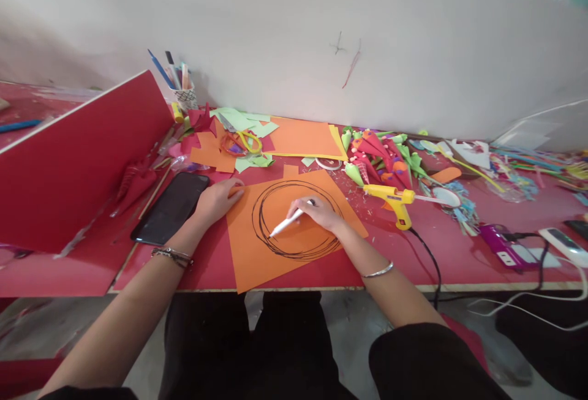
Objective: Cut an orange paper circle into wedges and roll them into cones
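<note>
An orange sheet [257, 259] is laid slantwise on the red table [450, 259], directly under the grip, and overlapping black rings [321, 248] are scrawled across it. A white pen [287, 225] is pinched in the closed fingers of the right hand [321, 211], with its tip slanted down and leftward from the grip onto the rings. The left hand [218, 199] is laid loosely open, nothing grasped, on the sheet's corner left of the grip.

Wall: plain cream wall [275, 32], a few pen marks.
Table: red tabletop [459, 259] with a pale front edge.
Floor: grey floor [353, 326], mottled.
Light: soft, even.
</note>
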### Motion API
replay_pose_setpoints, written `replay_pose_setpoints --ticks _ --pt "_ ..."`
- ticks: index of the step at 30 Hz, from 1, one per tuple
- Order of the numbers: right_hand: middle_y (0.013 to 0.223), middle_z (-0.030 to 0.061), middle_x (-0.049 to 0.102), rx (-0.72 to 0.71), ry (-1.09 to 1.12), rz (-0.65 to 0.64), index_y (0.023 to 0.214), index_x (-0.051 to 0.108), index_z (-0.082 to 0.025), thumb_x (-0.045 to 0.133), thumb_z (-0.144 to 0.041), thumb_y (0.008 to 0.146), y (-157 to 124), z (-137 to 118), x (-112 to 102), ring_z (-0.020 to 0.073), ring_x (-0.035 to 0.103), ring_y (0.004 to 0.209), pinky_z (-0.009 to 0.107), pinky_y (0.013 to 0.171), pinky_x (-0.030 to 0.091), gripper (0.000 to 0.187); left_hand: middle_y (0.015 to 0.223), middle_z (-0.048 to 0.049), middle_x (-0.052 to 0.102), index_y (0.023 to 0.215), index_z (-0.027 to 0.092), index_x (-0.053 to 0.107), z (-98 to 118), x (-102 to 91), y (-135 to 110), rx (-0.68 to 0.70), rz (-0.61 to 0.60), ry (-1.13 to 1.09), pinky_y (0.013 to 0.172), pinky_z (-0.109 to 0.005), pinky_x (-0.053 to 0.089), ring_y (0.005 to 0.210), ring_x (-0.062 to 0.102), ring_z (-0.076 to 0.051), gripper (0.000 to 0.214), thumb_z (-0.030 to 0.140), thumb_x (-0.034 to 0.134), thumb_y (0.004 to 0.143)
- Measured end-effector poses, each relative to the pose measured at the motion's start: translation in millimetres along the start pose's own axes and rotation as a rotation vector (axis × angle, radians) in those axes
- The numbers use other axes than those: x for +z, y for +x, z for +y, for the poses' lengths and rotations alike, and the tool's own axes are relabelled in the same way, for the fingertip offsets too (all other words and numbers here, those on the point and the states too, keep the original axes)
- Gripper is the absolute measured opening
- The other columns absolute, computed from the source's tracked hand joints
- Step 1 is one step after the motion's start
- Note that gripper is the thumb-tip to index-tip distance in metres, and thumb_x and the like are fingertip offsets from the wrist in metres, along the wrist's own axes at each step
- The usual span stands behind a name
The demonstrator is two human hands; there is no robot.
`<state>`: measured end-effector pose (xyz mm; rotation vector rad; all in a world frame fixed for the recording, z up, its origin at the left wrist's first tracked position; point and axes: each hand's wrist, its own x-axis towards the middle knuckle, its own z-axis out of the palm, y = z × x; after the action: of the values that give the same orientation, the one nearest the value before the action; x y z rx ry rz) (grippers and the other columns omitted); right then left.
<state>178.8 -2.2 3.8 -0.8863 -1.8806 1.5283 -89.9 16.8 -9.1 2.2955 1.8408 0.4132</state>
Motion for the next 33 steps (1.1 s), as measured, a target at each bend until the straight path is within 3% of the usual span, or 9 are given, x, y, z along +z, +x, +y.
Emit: replay_pose_setpoints --ticks 8,15,21,24,27,30,33 --pt "0.048 -0.0003 0.050 0.035 -0.001 -0.029 0.052 0.060 -0.016 0.034 -0.053 0.085 -1 4 -2 0.0110 0.048 0.050 0.024 0.057 0.037 0.057 0.102 -0.0028 0.065 0.101 0.023 0.055 -1 1.1 0 0.006 0.000 -0.010 0.068 -0.025 0.043 0.088 0.061 -0.020 0.026 0.035 0.042 0.082" --pt "0.059 0.0005 0.057 -0.040 0.011 -0.054 0.056 0.062 -0.016 0.040 -0.055 0.082 -1 2 -1 0.0125 0.052 0.062 0.025 0.065 0.038 0.051 0.099 -0.0024 0.066 0.100 0.024 0.055 -1 0.5 0 0.009 0.001 -0.016 0.069 -0.025 0.043 0.087 0.061 -0.020 0.026 0.036 0.042 0.082" --pt "0.049 -0.0008 0.049 -0.084 0.056 0.041 0.051 0.058 -0.017 0.030 -0.055 0.086 1 6 -4 0.0095 0.044 0.047 0.025 0.052 0.035 0.059 0.096 -0.0026 0.066 0.098 0.024 0.056 -3 3.5 0 0.010 0.032 -0.018 0.070 -0.025 0.043 0.087 0.061 -0.020 0.024 0.036 0.042 0.082" --pt "0.052 -0.0005 0.051 -0.163 0.126 0.168 0.058 0.060 -0.018 0.036 -0.062 0.080 -4 -9 -15 0.0104 0.046 0.047 0.026 0.050 0.038 0.055 0.100 -0.0043 0.063 0.103 0.022 0.053 -3 5.1 -1 0.017 0.079 -0.033 0.073 -0.025 0.044 0.091 0.059 -0.019 0.028 0.036 0.044 0.081" --pt "0.057 0.0005 0.055 -0.283 0.179 0.423 0.068 0.063 -0.021 0.044 -0.067 0.072 -17 -34 -29 0.0128 0.050 0.050 0.028 0.048 0.041 0.049 0.101 -0.0085 0.058 0.115 0.017 0.045 -1 1.3 -3 0.004 0.169 -0.050 0.074 -0.027 0.044 0.092 0.057 -0.020 0.040 0.038 0.043 0.081" --pt "0.052 -0.0009 0.051 -0.415 0.177 0.634 0.069 0.062 -0.024 0.044 -0.062 0.077 -38 -56 -38 0.0118 0.048 0.046 0.026 0.043 0.038 0.043 0.097 -0.0103 0.055 0.120 0.014 0.038 3 -9.0 -8 -0.038 0.286 -0.066 0.073 -0.029 0.044 0.091 0.055 -0.021 0.044 0.039 0.035 0.085" --pt "0.051 -0.0010 0.051 -0.471 0.103 0.827 0.072 0.061 -0.025 0.038 -0.055 0.083 -58 -64 -36 0.0111 0.048 0.045 0.026 0.044 0.039 0.040 0.094 -0.0080 0.054 0.118 0.017 0.040 17 -19.8 -15 -0.105 0.463 -0.183 0.075 -0.030 0.042 0.086 0.054 -0.020 0.038 0.038 0.030 0.087"
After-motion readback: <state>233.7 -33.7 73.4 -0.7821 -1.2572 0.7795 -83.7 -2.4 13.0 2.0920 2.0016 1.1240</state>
